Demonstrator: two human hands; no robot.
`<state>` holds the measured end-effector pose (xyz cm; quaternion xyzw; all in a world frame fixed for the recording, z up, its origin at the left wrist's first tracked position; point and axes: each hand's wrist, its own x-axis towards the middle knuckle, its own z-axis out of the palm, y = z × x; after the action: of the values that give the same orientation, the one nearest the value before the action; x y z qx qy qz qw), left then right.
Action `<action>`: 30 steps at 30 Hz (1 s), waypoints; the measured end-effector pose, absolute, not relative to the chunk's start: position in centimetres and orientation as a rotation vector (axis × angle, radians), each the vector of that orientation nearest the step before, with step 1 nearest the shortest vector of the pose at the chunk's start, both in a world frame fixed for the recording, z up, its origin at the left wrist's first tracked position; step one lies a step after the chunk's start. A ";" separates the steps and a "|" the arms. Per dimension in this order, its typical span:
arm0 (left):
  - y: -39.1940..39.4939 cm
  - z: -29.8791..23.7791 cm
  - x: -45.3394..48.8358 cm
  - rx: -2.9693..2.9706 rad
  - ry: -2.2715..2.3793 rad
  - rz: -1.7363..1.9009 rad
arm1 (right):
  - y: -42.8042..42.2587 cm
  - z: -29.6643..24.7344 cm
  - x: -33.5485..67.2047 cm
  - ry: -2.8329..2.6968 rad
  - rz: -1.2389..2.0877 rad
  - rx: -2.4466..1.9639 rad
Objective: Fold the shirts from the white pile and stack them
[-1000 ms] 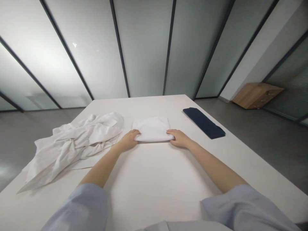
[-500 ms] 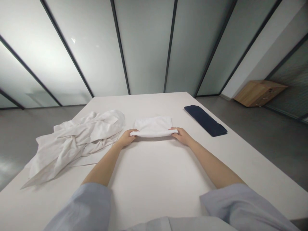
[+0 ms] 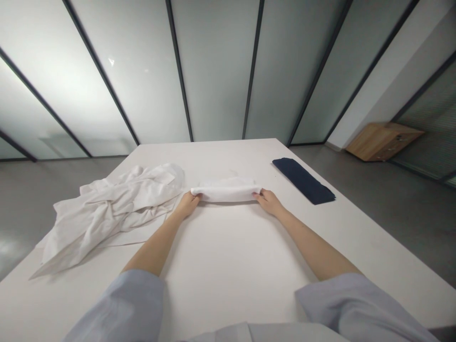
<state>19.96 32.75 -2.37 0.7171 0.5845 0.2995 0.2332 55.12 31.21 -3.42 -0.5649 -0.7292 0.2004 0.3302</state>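
A folded white cloth [image 3: 225, 192] is seen on a white table [image 3: 228, 270], near the far part of it, and it is lying flat in a narrow band. Its two ends are taken by both hands of the person. The left end is pinched by the left hand [image 3: 187, 204], and the right end is pinched by the right hand [image 3: 270, 202], so both grips are closed on the cloth, with the fingers pressed on its folded edge. Light blue sleeves [image 3: 135, 304] are worn on both arms, and the forearms are stretched forward over the table. To the left of the folded white cloth, just beside the left hand, a crumpled white garment [image 3: 110, 211] is placed. To the right, well apart from the right hand, a folded navy cloth [image 3: 303, 180] is lying at a slant. Behind the table, frosted glass panels [image 3: 213, 71] with dark frames are seen, and a low wooden cabinet [image 3: 383, 141] is standing on a grey floor [image 3: 402, 223].
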 end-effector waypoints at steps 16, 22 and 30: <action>32.4 -1.9 21.9 2.110 2.076 0.703 | 31.2 -3.6 54.0 -1.900 0.253 -1.736; 32.3 -1.8 21.2 2.074 2.196 0.789 | 31.3 -3.8 54.0 -1.848 0.115 -1.779; 31.5 0.2 24.3 2.589 1.712 0.829 | 32.2 -0.9 51.9 -2.072 -0.079 -1.562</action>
<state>24.30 31.49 0.16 0.8054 0.5324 0.2580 -0.0355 51.88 32.16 -0.90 -0.5794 -0.7687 -0.0294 0.2692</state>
